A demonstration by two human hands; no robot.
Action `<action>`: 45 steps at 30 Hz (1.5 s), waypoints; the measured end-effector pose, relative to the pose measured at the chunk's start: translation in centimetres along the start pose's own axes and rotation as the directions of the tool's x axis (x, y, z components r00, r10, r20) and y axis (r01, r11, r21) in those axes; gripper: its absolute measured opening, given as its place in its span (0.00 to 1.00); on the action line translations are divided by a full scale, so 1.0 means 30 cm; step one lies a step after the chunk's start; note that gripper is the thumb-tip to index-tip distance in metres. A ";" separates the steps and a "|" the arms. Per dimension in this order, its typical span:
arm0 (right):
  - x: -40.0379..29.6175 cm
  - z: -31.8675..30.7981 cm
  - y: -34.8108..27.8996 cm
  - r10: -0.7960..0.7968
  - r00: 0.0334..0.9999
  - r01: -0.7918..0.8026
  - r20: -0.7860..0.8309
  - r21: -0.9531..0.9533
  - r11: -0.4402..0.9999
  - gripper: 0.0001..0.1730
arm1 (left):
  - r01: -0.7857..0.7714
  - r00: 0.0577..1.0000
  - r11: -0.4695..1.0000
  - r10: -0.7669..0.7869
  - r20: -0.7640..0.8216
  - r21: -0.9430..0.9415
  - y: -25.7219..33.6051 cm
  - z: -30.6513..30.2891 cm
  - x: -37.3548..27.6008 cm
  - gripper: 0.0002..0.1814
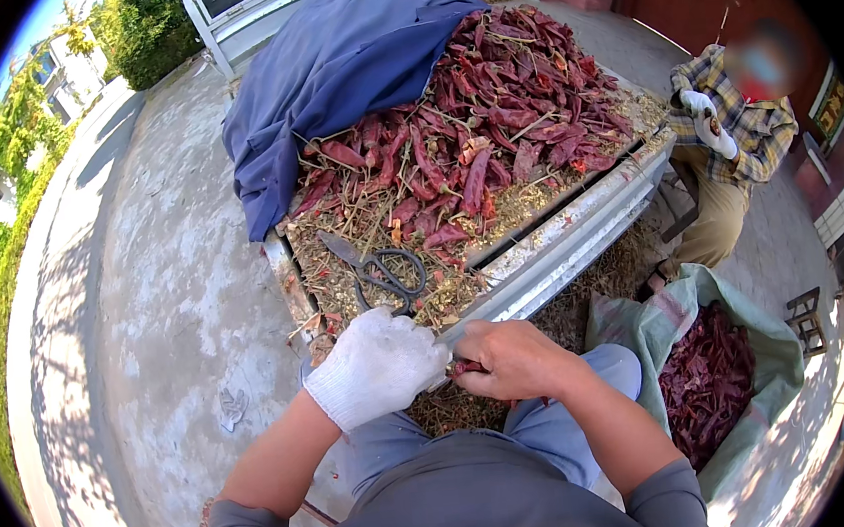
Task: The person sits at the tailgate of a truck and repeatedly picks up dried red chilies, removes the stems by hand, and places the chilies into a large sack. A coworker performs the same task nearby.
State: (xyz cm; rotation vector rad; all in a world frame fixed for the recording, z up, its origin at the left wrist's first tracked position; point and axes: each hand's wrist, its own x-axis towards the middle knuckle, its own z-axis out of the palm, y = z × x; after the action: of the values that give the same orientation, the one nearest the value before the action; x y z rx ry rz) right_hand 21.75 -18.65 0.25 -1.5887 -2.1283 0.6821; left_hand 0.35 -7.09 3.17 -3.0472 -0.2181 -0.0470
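Note:
My left hand (382,365), in a white knit glove, is curled with its fingertips at the stem end of a dried red chili pepper (467,366). My bare right hand (509,357) is closed around the same pepper, so only a short piece shows between the two hands. Just beyond the glove, iron scissors (377,271) lie on the littered truck bed, blades pointing away to the left. A big heap of dried red chili peppers (498,106) rises behind them, partly covered by a blue cloth (344,67).
The bed's metal side panel (563,236) runs before my knees. To my right stands a green woven sack (773,398) holding dried peppers. A co-worker in a plaid shirt (757,136) and white gloves sits beyond it. A loose glove (233,408) lies on the concrete at left.

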 end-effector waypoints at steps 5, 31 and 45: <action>0.002 0.017 0.042 -0.087 0.994 0.082 0.064 0.078 0.994 0.20 | -0.037 0.999 0.996 0.039 0.022 -0.081 -0.003 -0.017 0.007 0.11; -0.146 0.126 0.082 0.296 0.943 0.003 -0.150 0.896 0.445 0.11 | 0.314 0.939 0.821 -0.341 0.030 -0.476 0.115 0.104 -0.005 0.18; -0.205 0.185 0.112 0.462 0.882 0.044 -0.094 0.992 0.119 0.08 | 0.563 0.799 0.825 -0.558 -0.225 -0.044 -0.221 0.136 0.268 0.17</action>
State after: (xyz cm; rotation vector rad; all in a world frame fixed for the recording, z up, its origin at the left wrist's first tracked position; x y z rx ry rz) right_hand 22.83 -24.58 -6.35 -1.0080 -0.6204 1.3467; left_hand 7.44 0.94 -0.03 -2.7948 -1.0837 -0.4269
